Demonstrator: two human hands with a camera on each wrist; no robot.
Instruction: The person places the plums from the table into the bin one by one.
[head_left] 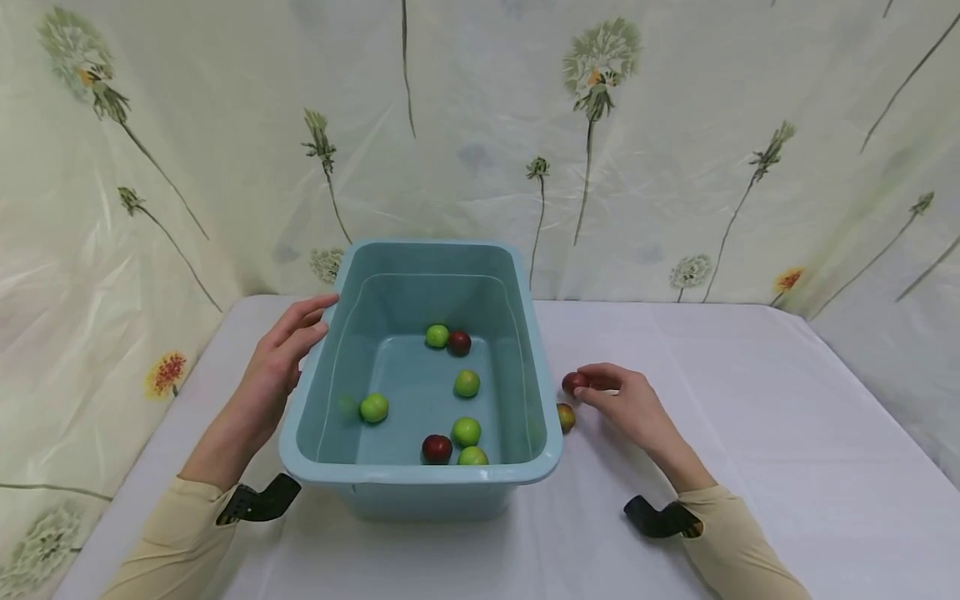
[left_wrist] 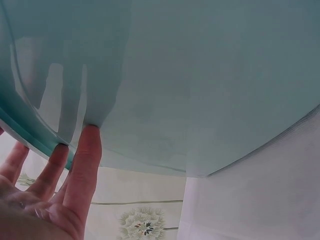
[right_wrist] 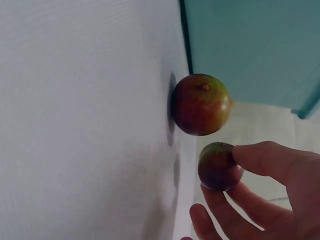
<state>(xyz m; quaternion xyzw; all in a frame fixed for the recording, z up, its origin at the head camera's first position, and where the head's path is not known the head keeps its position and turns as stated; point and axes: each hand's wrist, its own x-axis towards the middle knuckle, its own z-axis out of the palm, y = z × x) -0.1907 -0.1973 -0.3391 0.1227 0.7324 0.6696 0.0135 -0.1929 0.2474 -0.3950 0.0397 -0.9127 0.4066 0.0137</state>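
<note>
Your right hand (head_left: 633,404) pinches dark red fruit (head_left: 574,382) at fingertips (right_wrist: 250,155) on white table (head_left: 750,433), just right of blue tub (head_left: 536,367). Your left hand (head_left: 281,358) rests straight-fingered against tub's left wall.

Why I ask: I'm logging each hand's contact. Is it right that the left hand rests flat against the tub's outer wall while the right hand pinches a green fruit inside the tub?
Not quite. The left hand does rest against the tub, but the right hand pinches a dark red fruit on the table outside the tub, as the head view shows.
</note>
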